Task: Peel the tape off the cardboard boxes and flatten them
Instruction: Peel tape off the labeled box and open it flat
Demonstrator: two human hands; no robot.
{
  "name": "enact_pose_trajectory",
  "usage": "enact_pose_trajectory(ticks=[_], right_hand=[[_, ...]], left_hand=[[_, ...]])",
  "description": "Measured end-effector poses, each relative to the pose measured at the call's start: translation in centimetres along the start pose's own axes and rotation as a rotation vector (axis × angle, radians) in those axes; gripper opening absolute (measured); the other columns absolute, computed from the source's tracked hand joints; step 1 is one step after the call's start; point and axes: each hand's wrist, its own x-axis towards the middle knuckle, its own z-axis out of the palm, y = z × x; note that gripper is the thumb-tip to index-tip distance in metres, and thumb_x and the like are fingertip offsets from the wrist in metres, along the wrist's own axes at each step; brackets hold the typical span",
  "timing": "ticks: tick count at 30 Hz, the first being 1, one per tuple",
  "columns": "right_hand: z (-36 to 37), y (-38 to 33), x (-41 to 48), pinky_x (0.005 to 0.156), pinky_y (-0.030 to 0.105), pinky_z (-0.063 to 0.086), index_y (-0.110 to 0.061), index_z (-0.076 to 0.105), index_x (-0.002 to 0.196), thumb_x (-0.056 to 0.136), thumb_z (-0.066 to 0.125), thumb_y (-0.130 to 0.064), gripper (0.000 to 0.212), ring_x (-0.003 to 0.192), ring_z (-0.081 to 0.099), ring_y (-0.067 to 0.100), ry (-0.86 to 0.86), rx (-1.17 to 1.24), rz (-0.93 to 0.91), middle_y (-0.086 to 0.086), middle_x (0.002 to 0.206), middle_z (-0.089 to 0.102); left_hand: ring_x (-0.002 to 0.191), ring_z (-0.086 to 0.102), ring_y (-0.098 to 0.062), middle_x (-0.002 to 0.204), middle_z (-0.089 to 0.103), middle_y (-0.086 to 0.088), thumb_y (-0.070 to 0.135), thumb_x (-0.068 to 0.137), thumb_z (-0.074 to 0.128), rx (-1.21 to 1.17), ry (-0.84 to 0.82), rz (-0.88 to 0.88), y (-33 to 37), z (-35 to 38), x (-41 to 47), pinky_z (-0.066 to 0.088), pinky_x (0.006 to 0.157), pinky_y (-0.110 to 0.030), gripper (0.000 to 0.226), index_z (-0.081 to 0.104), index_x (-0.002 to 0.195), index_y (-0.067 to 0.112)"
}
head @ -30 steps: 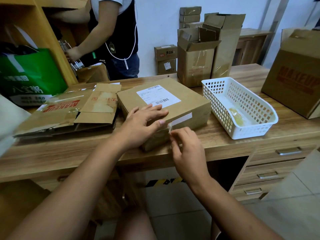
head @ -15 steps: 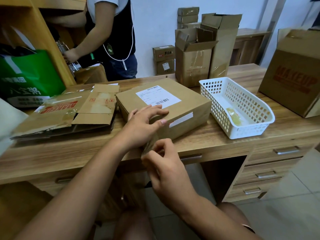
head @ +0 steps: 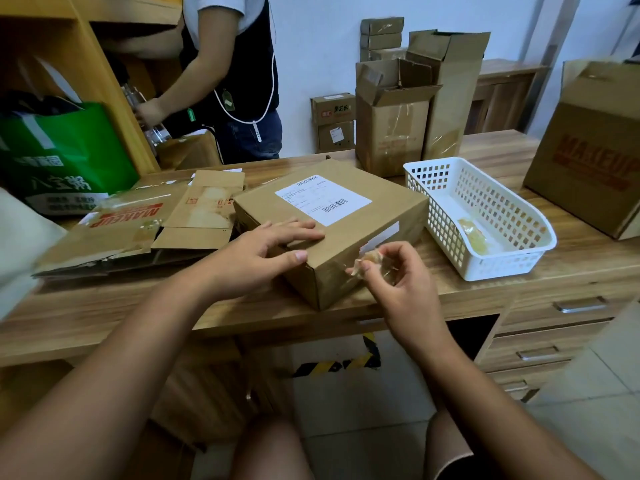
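Pinching crumpled tape [head: 367, 263] in my right hand [head: 401, 289], left hand [head: 270, 251] spread on the box [head: 388, 211], I find the basket [head: 491, 270] just rightward.

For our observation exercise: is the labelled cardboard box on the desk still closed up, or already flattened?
Closed, not flattened. The labelled box stands at full height, its top shut, with the left hand resting on it.

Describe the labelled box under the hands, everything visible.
The brown cardboard box lies closed and flat on the wooden desk, turned cornerwise, near corner at the desk edge. White barcode label on top, white strip on its right side. Left hand rests on its top; right hand pinches crumpled clear tape at that side.
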Motion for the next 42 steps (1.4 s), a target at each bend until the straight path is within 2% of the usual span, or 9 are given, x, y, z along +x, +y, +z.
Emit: enact_pose_trajectory(ticks=[4, 8, 14, 18, 23, 28, 31, 35, 42], right_hand=[[-1.0, -0.2, 1.5, 0.09, 0.043, 0.056, -0.029, 0.039, 0.104, 0.087, 0.077, -0.009, 0.046, 0.093, 0.068, 0.015, -0.023, 0.072, 0.063, 0.001, 0.093, 0.066], [-1.2, 0.0, 1.9, 0.092, 0.053, 0.054, -0.026, 0.05, 0.107, 0.089, 0.07, -0.024, 0.027, 0.1, 0.066, 0.016, -0.082, -0.027, 0.012, -0.004, 0.101, 0.064], [-1.5, 0.3, 1.1, 0.092, 0.018, 0.047, -0.026, 0.056, 0.126, 0.09, 0.076, -0.018, 0.042, 0.104, 0.058, -0.005, -0.097, -0.083, 0.004, -0.011, 0.111, 0.062], [-1.8, 0.9, 1.2, 0.094, 0.027, 0.048, -0.029, 0.066, 0.105, 0.087, 0.078, -0.018, 0.024, 0.105, 0.061, 0.006, -0.065, -0.186, -0.008, -0.005, 0.112, 0.066], [-1.8, 0.4, 0.0, 0.072, 0.017, 0.05, -0.019, 0.071, 0.094, 0.088, 0.077, -0.011, 0.012, 0.082, 0.064, 0.004, 0.037, -0.197, -0.052, -0.014, 0.085, 0.07], [-0.8, 0.8, -2.7, 0.071, 0.024, 0.051, -0.016, 0.07, 0.093, 0.089, 0.074, -0.003, 0.014, 0.082, 0.065, 0.006, 0.105, -0.196, -0.131, -0.013, 0.084, 0.068], [-0.1, 0.4, -4.2, 0.071, 0.012, 0.045, -0.014, 0.069, 0.092, 0.088, 0.073, -0.001, 0.014, 0.081, 0.062, 0.004, 0.114, -0.187, -0.156, -0.012, 0.083, 0.065], [0.8, -0.2, -5.3, 0.071, 0.01, 0.043, -0.016, 0.066, 0.092, 0.086, 0.071, 0.005, 0.022, 0.083, 0.061, 0.002, 0.074, -0.166, -0.16, -0.012, 0.084, 0.064], [0.9, -1.9, -5.7, 0.075, 0.007, 0.044, -0.027, 0.054, 0.112, 0.088, 0.071, 0.0, 0.04, 0.085, 0.065, 0.003, 0.017, -0.057, -0.174, -0.011, 0.09, 0.065]], left_hand=[[0.145, 0.009, 0.014, 0.159, 0.026, 0.024, 0.046, 0.095, 0.061, 0.113, -0.06, 0.051, -0.1, 0.1, -0.1, 0.001, 0.124, -0.03, 0.053, 0.043, 0.145, 0.049], [0.146, 0.016, 0.009, 0.157, 0.029, 0.027, 0.063, 0.085, 0.056, 0.21, 0.008, 0.09, -0.8, 0.8, 0.6, 0.015, 0.125, -0.041, 0.062, 0.04, 0.144, 0.056], [0.143, 0.028, 0.003, 0.152, 0.038, 0.027, 0.062, 0.086, 0.052, 0.319, 0.18, 0.141, -0.4, 2.4, 1.0, 0.024, 0.12, -0.036, 0.058, 0.046, 0.143, 0.05], [0.14, 0.033, 0.001, 0.149, 0.046, 0.022, 0.064, 0.086, 0.053, 0.306, 0.254, 0.147, -0.2, 3.2, 1.5, 0.026, 0.119, -0.036, 0.059, 0.05, 0.141, 0.046], [0.14, 0.035, -0.001, 0.148, 0.046, 0.021, 0.074, 0.084, 0.042, 0.329, 0.288, 0.128, 0.2, 4.2, 2.4, 0.021, 0.122, -0.04, 0.062, 0.048, 0.14, 0.049], [0.134, 0.039, -0.001, 0.143, 0.05, 0.021, 0.073, 0.085, 0.042, 0.364, 0.347, 0.146, 0.7, 4.7, 2.5, 0.029, 0.116, -0.034, 0.06, 0.053, 0.138, 0.047], [0.131, 0.04, -0.002, 0.142, 0.051, 0.021, 0.073, 0.084, 0.042, 0.367, 0.354, 0.142, 0.9, 4.9, 2.5, 0.029, 0.109, -0.028, 0.061, 0.055, 0.137, 0.046], [0.131, 0.038, -0.002, 0.143, 0.05, 0.022, 0.074, 0.083, 0.041, 0.371, 0.348, 0.129, 1.0, 4.8, 2.4, 0.024, 0.104, -0.023, 0.062, 0.054, 0.138, 0.047], [0.125, 0.047, -0.009, 0.137, 0.054, 0.02, 0.075, 0.083, 0.043, 0.388, 0.377, 0.124, 1.3, 5.8, 2.7, 0.032, 0.108, -0.037, 0.06, 0.056, 0.135, 0.048]])
